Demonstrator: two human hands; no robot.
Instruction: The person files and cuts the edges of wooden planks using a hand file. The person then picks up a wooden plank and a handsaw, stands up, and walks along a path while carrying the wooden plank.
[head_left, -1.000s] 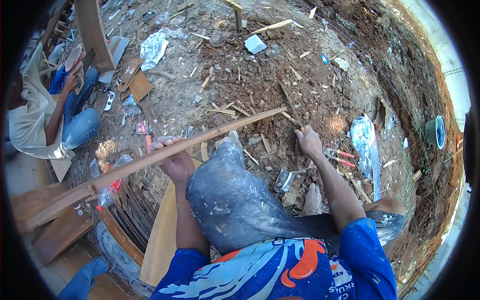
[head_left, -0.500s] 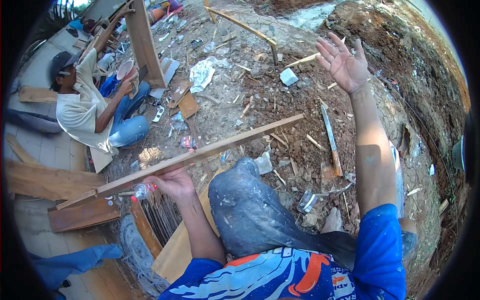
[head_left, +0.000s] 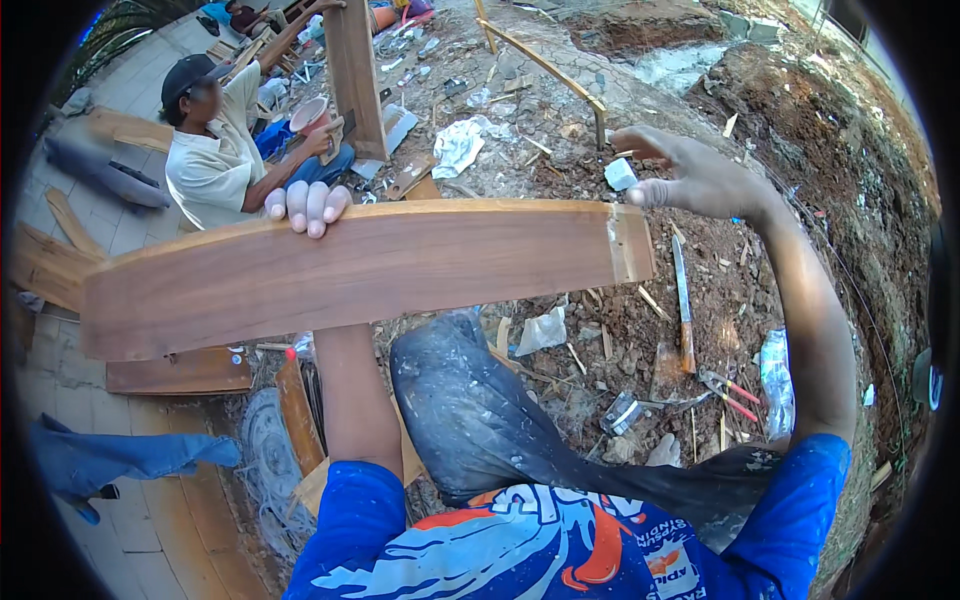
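"Where was the long, flat brown wooden board (head_left: 380, 265)?"
"In front of the left hand (head_left: 316, 205), whose fingers gripped the upper edge."
"And the right hand (head_left: 695, 178)?"
"Thumb and fingers spread apart, near the board's right end."

Smooth, matt wood in plank (head_left: 400, 258); metal and wood in knife (head_left: 684, 303); matt, speckled cloth in trousers (head_left: 455, 400); rough, crumbly soil (head_left: 637, 338).

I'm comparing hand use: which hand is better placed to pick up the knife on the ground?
Probably the right hand: it is open, holds nothing and is on the knife's side, while the left hand grips the wooden board.
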